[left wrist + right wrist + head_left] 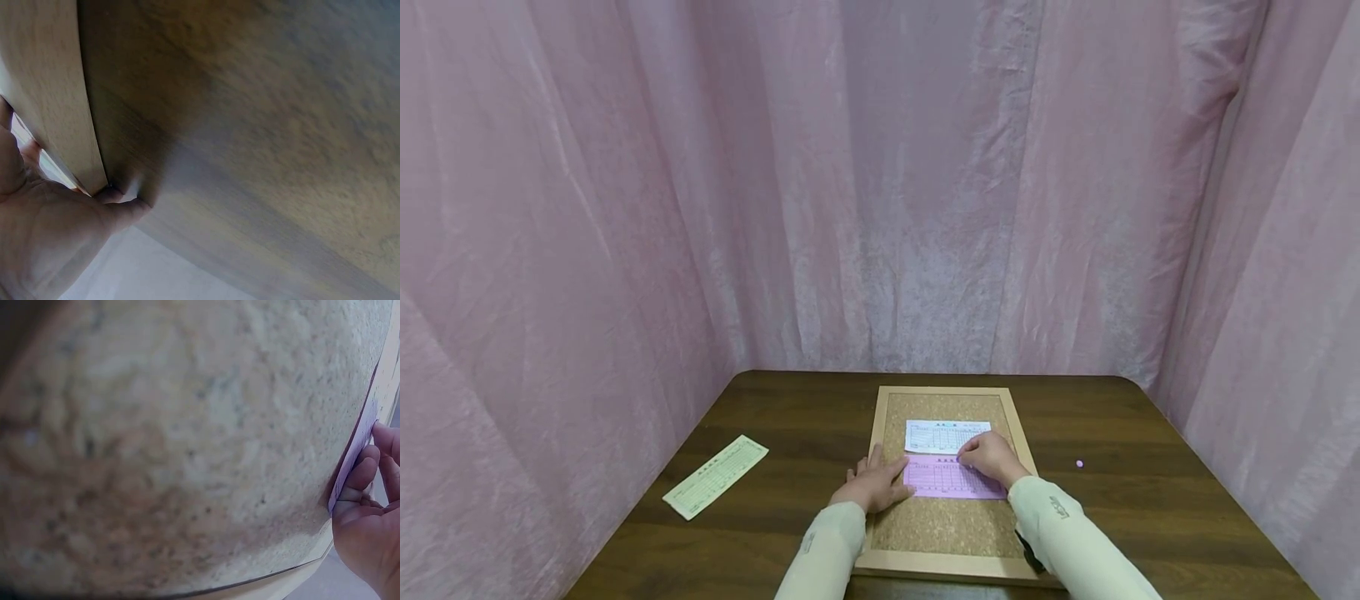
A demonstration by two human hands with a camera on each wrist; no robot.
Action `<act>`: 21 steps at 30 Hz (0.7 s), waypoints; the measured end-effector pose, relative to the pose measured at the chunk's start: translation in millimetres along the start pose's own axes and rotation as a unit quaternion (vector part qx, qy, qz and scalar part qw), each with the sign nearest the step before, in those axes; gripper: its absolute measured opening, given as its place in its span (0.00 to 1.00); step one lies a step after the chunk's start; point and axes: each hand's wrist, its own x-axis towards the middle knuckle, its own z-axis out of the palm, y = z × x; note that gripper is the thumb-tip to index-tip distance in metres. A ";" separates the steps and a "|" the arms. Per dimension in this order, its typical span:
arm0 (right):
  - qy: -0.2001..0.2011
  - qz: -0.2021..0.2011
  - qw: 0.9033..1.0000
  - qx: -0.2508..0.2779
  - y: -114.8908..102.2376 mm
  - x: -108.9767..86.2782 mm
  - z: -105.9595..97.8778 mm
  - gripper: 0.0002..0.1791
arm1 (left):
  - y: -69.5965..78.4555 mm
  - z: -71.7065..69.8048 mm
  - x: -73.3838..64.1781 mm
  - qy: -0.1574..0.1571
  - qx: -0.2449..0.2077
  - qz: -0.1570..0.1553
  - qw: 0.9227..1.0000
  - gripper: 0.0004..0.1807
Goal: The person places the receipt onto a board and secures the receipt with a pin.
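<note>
1. The cork board [955, 531] lies on the counter [1120, 525].
2. Left hand [872, 485], grip spread, crosses the board's left edge and touches the purple slip [934, 481] on its middle.
3. Left of the board: yellow slip [715, 477]; right: small purple dot [1079, 463].
4. Over the board, the right hand [992, 460] pinches a purple pin [958, 457].
5. Farther up the board: white slip [934, 436].
6. Behind it: pink curtain [925, 208].

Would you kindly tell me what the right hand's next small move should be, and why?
Probably a gentle press straight down with the right hand: it seems to pinch a small purple pin near the top edge of the purple slip, over the cork board, while the left hand touches the slip's left edge.
</note>
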 end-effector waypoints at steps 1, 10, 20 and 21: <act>0.000 0.001 1.000 0.001 0.1 -0.1 0.2 0.02 | -0.3 0.4 -0.1 0.000 -0.001 -0.001 1.000 0.33; 0.005 -0.008 1.000 -0.003 1.9 2.1 1.1 0.03 | 0.6 -1.0 -0.7 0.000 0.001 -0.001 1.000 0.33; 0.009 -0.006 1.000 -0.002 -1.8 -1.4 0.5 0.03 | 0.5 -0.1 -0.6 -0.007 0.003 -0.005 1.000 0.33; 0.010 -0.008 1.000 -0.002 -2.2 -2.0 0.7 0.03 | 0.4 0.0 -0.8 -0.007 0.004 -0.004 1.000 0.33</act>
